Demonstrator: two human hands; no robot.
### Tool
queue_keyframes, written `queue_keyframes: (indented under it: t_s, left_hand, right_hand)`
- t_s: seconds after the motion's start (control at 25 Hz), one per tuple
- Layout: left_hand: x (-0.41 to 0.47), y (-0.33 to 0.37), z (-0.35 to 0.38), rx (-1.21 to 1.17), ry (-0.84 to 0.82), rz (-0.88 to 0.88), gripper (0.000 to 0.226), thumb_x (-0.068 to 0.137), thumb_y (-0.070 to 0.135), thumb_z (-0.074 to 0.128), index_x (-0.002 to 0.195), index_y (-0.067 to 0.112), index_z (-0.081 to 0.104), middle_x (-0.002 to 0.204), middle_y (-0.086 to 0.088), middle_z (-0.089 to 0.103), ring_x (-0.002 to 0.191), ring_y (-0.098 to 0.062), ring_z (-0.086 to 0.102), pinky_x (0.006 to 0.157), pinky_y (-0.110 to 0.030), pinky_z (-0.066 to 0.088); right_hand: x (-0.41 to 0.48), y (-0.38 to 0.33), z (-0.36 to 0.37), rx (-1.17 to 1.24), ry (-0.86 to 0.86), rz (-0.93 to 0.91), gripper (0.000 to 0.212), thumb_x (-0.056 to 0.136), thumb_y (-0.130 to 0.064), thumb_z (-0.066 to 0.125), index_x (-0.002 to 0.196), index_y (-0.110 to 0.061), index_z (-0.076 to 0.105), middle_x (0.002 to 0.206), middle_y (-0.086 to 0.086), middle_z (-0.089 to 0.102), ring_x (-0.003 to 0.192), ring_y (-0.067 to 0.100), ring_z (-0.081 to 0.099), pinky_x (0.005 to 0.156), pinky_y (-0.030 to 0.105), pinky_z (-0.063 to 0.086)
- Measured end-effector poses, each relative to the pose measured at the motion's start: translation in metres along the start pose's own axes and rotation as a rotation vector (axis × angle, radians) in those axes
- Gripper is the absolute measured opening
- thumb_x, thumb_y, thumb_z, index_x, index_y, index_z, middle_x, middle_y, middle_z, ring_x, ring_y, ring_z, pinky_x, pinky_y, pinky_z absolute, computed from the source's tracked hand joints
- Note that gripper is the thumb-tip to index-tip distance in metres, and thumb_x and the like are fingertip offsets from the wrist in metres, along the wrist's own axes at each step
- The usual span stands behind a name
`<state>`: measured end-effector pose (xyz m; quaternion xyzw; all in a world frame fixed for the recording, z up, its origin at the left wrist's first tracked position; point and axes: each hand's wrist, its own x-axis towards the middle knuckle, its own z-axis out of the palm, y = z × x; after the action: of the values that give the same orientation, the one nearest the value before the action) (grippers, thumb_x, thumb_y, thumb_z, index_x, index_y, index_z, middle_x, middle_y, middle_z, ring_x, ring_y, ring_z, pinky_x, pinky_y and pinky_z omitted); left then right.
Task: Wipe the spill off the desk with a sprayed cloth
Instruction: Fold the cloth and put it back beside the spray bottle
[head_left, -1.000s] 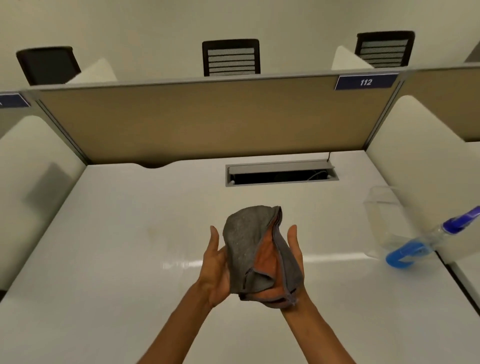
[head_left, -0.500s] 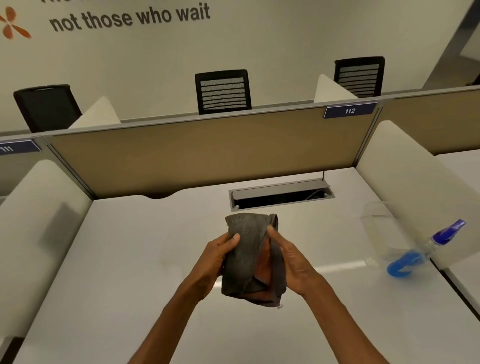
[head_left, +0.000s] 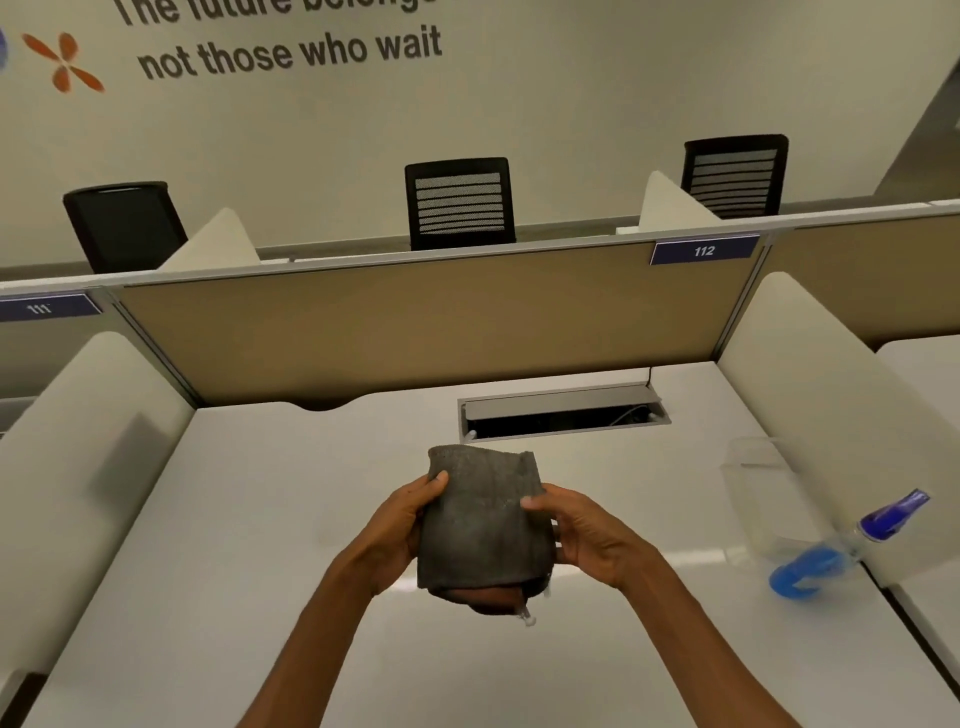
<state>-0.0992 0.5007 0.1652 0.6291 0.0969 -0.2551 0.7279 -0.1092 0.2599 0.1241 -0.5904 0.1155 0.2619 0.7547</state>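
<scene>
Currently both hands up over the white counter (head_left: 234, 571), clamped on the grey cloth (head_left: 480, 519) between them. Left hand (head_left: 397, 525) grips the cloth's left edge, thumb laid on the front face near the top. Right hand (head_left: 587, 535) grips the right edge, thumb tip on the front. Cloth is folded into a rough rectangle, held upright in the air, not touching the counter; small tag hangs off its bottom right corner. No obvious spill readable on the glossy surface, just a light reflection streak. Spray bottle (head_left: 841, 545) lies on its side at the right edge of the counter, clear body with blue liquid, blue head pointing up toward the side divider (head_left: 810, 415), well apart from the hands. Clear plastic container (head_left: 753, 467) just behind it. Further back, cable tray slot (head_left: 563, 410) set into the counter, lid open. Beyond that, tan partition (head_left: 415, 322) with label 112 (head_left: 704, 250), then three black chairs (head_left: 460, 202) and wall lettering (head_left: 291, 52).
</scene>
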Motion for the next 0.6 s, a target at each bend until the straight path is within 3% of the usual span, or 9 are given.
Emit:
queue_keyframes:
  t_s: [0.08, 0.2, 0.28, 0.4, 0.52, 0.6]
  left_hand:
    - [0.001, 0.001, 0.005, 0.005, -0.077, -0.006, 0.044, 0.088, 0.032, 0.070, 0.129, 0.022, 0.058, 0.124, -0.006, 0.068, 0.110, -0.026, 0.067, 0.082, -0.035, 0.060]
    - [0.003, 0.003, 0.012, 0.057, -0.156, 0.035, 0.061, 0.077, 0.015, 0.079, 0.131, 0.026, 0.054, 0.128, -0.005, 0.064, 0.116, -0.029, 0.063, 0.085, -0.035, 0.058]
    - [0.002, 0.005, 0.010, 0.059, -0.182, 0.134, 0.049, 0.081, 0.011, 0.073, 0.126, 0.026, 0.063, 0.124, -0.005, 0.068, 0.118, -0.030, 0.062, 0.087, -0.033, 0.057]
    - [-0.002, 0.007, 0.011, 0.057, -0.226, 0.290, 0.038, 0.089, 0.015, 0.064, 0.126, 0.023, 0.068, 0.132, -0.002, 0.066, 0.124, -0.023, 0.060, 0.094, -0.031, 0.055]
    - [0.001, 0.004, 0.018, -0.011, -0.227, 0.314, 0.052, 0.085, 0.028, 0.074, 0.134, 0.018, 0.060, 0.139, -0.006, 0.060, 0.128, -0.026, 0.058, 0.098, -0.038, 0.054]
    - [0.003, -0.002, 0.020, 0.000, -0.180, 0.278, 0.059, 0.076, 0.045, 0.079, 0.126, 0.018, 0.067, 0.130, -0.011, 0.066, 0.122, -0.029, 0.062, 0.092, -0.037, 0.056]
  right_hand:
    - [-0.001, -0.013, -0.009, -0.079, -0.035, 0.006, 0.052, 0.074, -0.029, 0.080, 0.122, -0.022, 0.062, 0.124, 0.007, 0.065, 0.116, 0.030, 0.059, 0.085, 0.040, 0.059]
    - [-0.005, -0.031, -0.024, -0.056, -0.071, -0.083, 0.051, 0.078, -0.016, 0.078, 0.126, -0.024, 0.060, 0.125, 0.005, 0.066, 0.116, 0.030, 0.062, 0.091, 0.045, 0.057]
    - [-0.011, -0.039, -0.033, -0.053, -0.092, -0.200, 0.042, 0.083, -0.011, 0.073, 0.121, -0.027, 0.065, 0.120, 0.003, 0.070, 0.112, 0.027, 0.066, 0.088, 0.039, 0.058]
    - [-0.021, -0.049, -0.039, -0.059, -0.152, -0.384, 0.025, 0.089, -0.003, 0.058, 0.097, -0.020, 0.075, 0.113, 0.006, 0.071, 0.110, 0.023, 0.067, 0.084, 0.031, 0.058]
    - [-0.023, -0.050, -0.041, -0.055, -0.165, -0.399, 0.037, 0.089, 0.007, 0.052, 0.114, -0.013, 0.070, 0.127, 0.005, 0.066, 0.119, 0.021, 0.063, 0.090, 0.030, 0.056]
    - [-0.023, -0.043, -0.041, -0.061, -0.137, -0.343, 0.035, 0.095, 0.004, 0.047, 0.116, -0.011, 0.070, 0.121, 0.009, 0.070, 0.114, 0.023, 0.065, 0.089, 0.029, 0.056]
